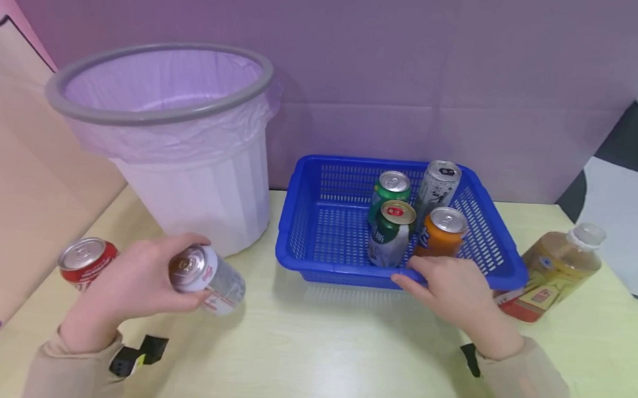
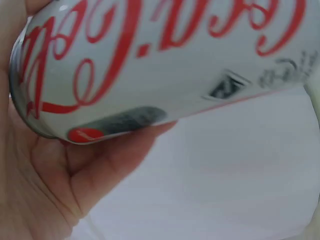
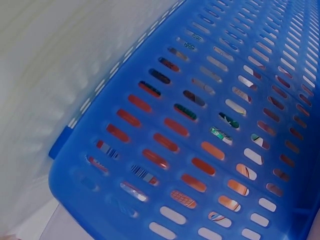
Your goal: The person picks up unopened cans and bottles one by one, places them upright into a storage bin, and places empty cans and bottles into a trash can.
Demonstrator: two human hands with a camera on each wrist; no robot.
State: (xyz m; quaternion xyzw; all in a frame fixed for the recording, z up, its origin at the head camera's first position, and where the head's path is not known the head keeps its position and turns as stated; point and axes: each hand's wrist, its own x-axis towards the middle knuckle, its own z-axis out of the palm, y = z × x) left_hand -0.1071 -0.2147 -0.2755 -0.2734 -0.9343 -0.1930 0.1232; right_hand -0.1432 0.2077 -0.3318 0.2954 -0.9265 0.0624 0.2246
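Note:
A silver-white Coca-Cola can (image 1: 228, 287) is in my left hand (image 1: 135, 281), tilted, its top toward the palm. The left wrist view shows the can's red lettering (image 2: 175, 25) close up, with the thumb (image 2: 110, 160) along its lower side. My right hand (image 1: 454, 294) grips the near rim of a blue plastic basket (image 1: 341, 268), fingers over the edge. Inside the basket, toward its right, stand a green can (image 1: 378, 197), a dark green and silver can (image 1: 389, 242), a grey patterned can (image 1: 438, 183) and an orange can (image 1: 440, 236). The right wrist view shows the basket's slotted wall (image 3: 175, 142).
A white bin (image 1: 201, 190) with a grey rim and a clear liner stands back left. Behind my left hand is a red can (image 1: 86, 259). A bottle (image 1: 555, 274) with amber liquid leans or stands tilted right of the basket. A purple panel (image 1: 419, 63) rises behind.

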